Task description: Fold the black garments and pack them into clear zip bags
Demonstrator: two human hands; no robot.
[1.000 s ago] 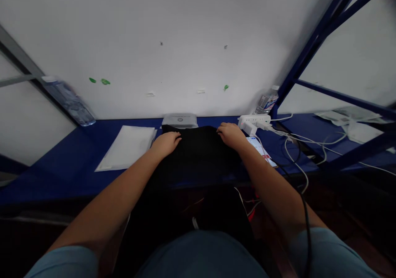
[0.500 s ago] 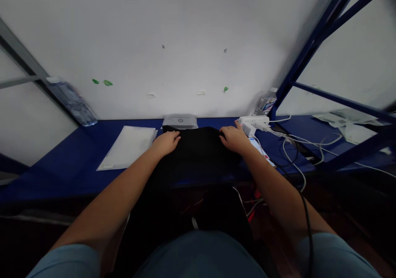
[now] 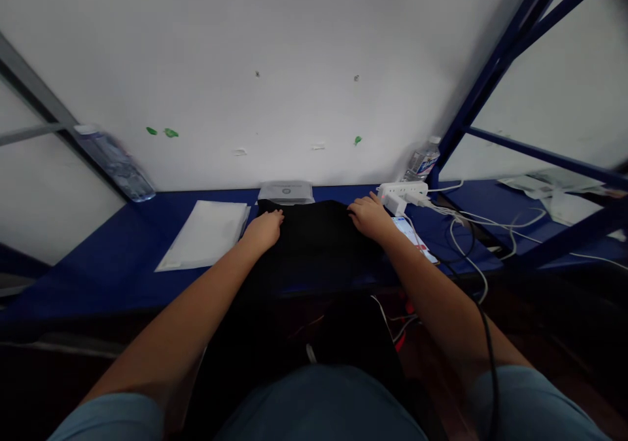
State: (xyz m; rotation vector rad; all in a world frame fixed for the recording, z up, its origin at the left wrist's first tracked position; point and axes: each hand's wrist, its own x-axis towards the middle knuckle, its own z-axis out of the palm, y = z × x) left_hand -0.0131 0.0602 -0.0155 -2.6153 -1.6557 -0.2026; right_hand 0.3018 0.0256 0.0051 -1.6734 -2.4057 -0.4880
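Note:
A piece of black cloth lies across the blue tabletop in front of me, its near part blending into the dark below. My left hand is closed on its left side close to the far corner, fingers curled. At the right side my right hand grips the cloth with bent fingers, one finger sticking out toward the power strip. The fingertips are partly hidden against the black fabric. Just beyond the cloth's far edge sits a grey-white box or packet.
White plastic folders lie left of the cloth. A phone with a lit screen rests by my right forearm, among white and black cables. Bottles stand at the left and right. A blue metal frame rises at the right.
My left hand has shifted very slightly toward me and its fingers are drawn in a little more. The right hand and the cloth look almost the same.

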